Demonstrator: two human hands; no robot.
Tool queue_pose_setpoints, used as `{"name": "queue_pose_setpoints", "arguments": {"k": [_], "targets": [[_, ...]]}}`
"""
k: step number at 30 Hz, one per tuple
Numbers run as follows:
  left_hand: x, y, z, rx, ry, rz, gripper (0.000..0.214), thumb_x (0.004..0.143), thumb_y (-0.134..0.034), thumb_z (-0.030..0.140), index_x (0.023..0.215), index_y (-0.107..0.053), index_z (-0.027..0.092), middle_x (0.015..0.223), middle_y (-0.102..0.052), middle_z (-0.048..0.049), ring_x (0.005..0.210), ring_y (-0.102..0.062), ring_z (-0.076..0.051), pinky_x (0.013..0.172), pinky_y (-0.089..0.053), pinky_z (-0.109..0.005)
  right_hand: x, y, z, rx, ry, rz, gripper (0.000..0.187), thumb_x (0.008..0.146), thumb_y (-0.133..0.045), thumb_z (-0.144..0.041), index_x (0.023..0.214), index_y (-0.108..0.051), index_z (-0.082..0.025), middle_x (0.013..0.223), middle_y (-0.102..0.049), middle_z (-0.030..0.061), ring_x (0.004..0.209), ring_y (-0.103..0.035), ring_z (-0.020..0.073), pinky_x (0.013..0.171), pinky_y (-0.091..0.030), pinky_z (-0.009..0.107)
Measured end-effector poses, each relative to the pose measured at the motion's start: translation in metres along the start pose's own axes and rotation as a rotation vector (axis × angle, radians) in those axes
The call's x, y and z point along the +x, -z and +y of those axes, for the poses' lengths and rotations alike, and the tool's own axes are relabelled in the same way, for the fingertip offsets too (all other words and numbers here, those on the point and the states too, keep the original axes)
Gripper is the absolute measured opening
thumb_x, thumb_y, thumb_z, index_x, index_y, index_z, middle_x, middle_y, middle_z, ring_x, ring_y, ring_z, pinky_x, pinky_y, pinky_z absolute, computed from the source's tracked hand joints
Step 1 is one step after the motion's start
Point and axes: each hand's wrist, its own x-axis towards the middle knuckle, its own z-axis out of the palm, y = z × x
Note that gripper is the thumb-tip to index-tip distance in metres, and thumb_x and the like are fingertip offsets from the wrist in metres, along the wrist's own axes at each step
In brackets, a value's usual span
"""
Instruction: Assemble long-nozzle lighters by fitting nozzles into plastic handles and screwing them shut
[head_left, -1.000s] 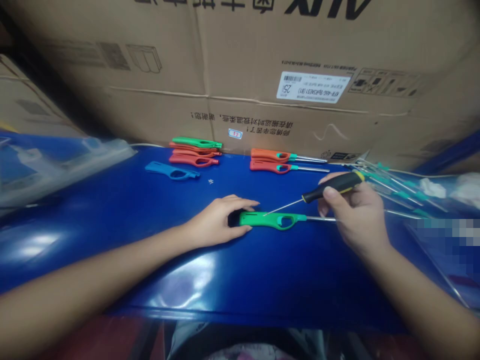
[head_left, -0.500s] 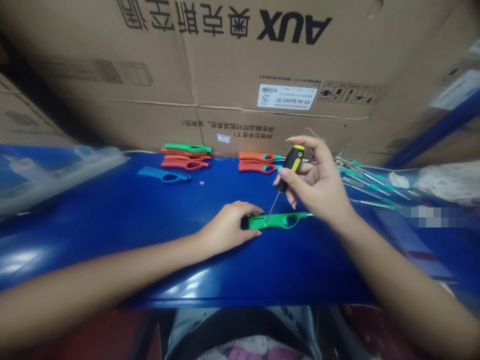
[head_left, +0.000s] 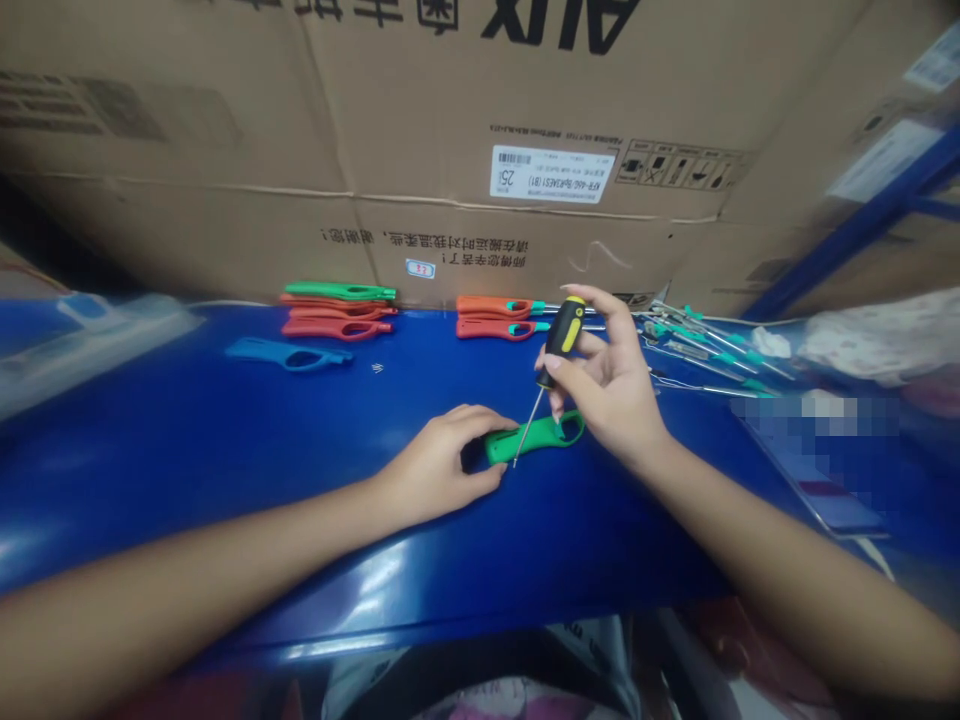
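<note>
A green lighter body (head_left: 529, 440) lies on the blue table (head_left: 225, 440) in front of me. My left hand (head_left: 442, 470) is closed around its left end and pins it to the table. My right hand (head_left: 611, 385) grips a screwdriver (head_left: 561, 335) with a black and yellow handle, held nearly upright. The thin shaft slants down to the left and its tip touches the green body near my left fingers. Part of the lighter's right end is hidden behind my right hand.
At the back lie a stack of red, orange and green lighter shells (head_left: 337, 310), a blue shell (head_left: 289, 353), two orange lighters (head_left: 499, 318) and several metal rods with teal ends (head_left: 705, 350). A large cardboard box (head_left: 480, 130) closes off the rear. Clear plastic bags (head_left: 97, 330) sit at left.
My right hand raised the screwdriver from nearly flat to nearly upright and set its tip on the green body. My left hand stayed on the lighter's left end.
</note>
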Motion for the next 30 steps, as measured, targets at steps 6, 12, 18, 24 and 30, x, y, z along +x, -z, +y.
{"name": "queue_pose_setpoints", "arguments": {"k": [6,12,18,24,30], "targets": [[0.001,-0.001,-0.002,0.011,-0.016,0.004,0.035,0.083,-0.071,0.021,0.118,-0.068,0.018,0.118,-0.072,-0.0067,0.109,-0.067,-0.023,0.098,-0.052,-0.038,-0.009,-0.002,0.012,0.006,0.247,-0.016,0.059,0.091,-0.069,-0.031,0.140,-0.035,-0.037,0.099,-0.060,0.0017,0.063,-0.063,0.0127,0.043,-0.053,0.024],[0.000,-0.001,-0.004,0.027,-0.031,0.013,0.037,0.083,-0.073,0.022,0.119,-0.067,0.019,0.119,-0.072,-0.0064,0.110,-0.067,-0.022,0.100,-0.053,-0.038,-0.016,-0.004,0.011,-0.085,0.390,0.004,0.060,0.090,-0.068,-0.019,0.141,-0.040,-0.036,0.097,-0.061,0.0021,0.066,-0.065,0.0145,0.048,-0.058,0.027],[-0.001,-0.002,-0.006,0.045,-0.064,0.033,0.038,0.083,-0.074,0.022,0.119,-0.067,0.017,0.118,-0.072,-0.0070,0.109,-0.068,-0.022,0.099,-0.053,-0.037,-0.020,-0.004,0.017,-0.165,0.457,0.002,0.064,0.090,-0.066,-0.018,0.144,-0.039,-0.034,0.100,-0.061,0.0035,0.074,-0.068,0.0170,0.051,-0.062,0.028],[0.000,-0.002,-0.006,0.046,-0.064,0.027,0.038,0.083,-0.074,0.023,0.120,-0.067,0.015,0.118,-0.072,-0.0078,0.110,-0.068,-0.022,0.100,-0.054,-0.037,-0.020,-0.004,0.017,-0.200,0.507,0.027,0.068,0.086,-0.068,-0.013,0.144,-0.039,-0.035,0.118,-0.060,0.0065,0.083,-0.070,0.0171,0.055,-0.065,0.027],[-0.001,-0.002,-0.005,0.051,-0.064,0.029,0.037,0.082,-0.074,0.022,0.118,-0.067,0.016,0.117,-0.072,-0.0081,0.109,-0.068,-0.022,0.099,-0.054,-0.037,-0.019,-0.005,0.019,-0.212,0.565,-0.006,0.071,0.084,-0.068,-0.008,0.145,-0.040,-0.032,0.116,-0.062,0.0067,0.080,-0.070,0.0151,0.060,-0.066,0.028]]}}
